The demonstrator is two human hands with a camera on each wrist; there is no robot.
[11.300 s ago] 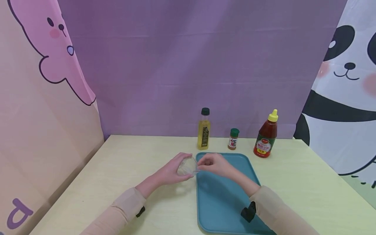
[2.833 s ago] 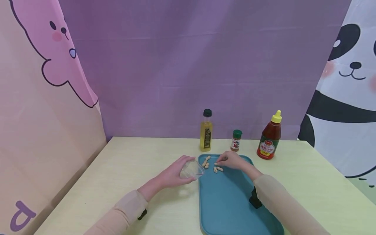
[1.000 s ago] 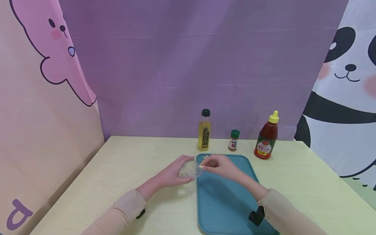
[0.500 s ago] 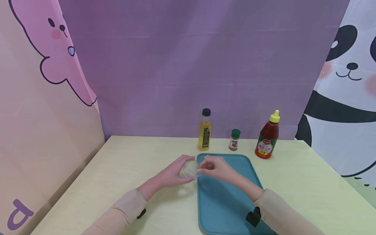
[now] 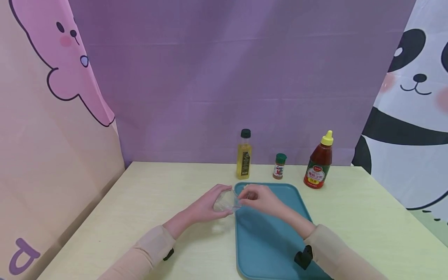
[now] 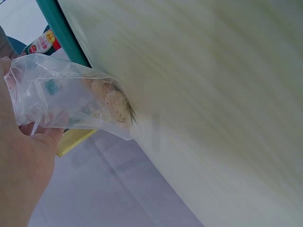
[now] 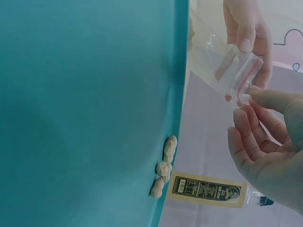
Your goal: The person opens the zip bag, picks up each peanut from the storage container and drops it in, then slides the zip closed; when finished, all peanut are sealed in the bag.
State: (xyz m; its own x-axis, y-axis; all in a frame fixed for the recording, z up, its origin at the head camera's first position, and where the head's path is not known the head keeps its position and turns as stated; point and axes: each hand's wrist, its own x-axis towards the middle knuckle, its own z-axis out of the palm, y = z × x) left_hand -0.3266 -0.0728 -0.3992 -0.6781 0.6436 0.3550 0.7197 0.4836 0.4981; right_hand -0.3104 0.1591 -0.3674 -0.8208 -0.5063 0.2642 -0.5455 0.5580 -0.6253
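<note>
My left hand (image 5: 208, 206) grips a clear zip-lock bag (image 6: 71, 97) over the table, just left of the blue tray (image 5: 262, 249). Through the plastic, peanuts (image 6: 116, 105) show at the bottom in the left wrist view. My right hand (image 5: 260, 199) is at the bag's mouth, over the tray's far left part; in the right wrist view its thumb and forefinger pinch the edge near the red zip line, the other fingers loosely bent. Several peanuts (image 7: 163, 168) lie along the tray's rim there; my right hand mostly hides them from the head view.
Behind the tray stand an oil bottle (image 5: 244, 157), a small green-capped jar (image 5: 279, 167) and a red sauce bottle (image 5: 317, 167) with a yellow cap. The pale table (image 5: 168, 179) ends at a purple cloth backdrop (image 5: 196, 85).
Since the oldest frame, peanuts have come onto the tray. My right hand was among them 2.8 seconds ago and has come back left to the bag; the left hand keeps its grip.
</note>
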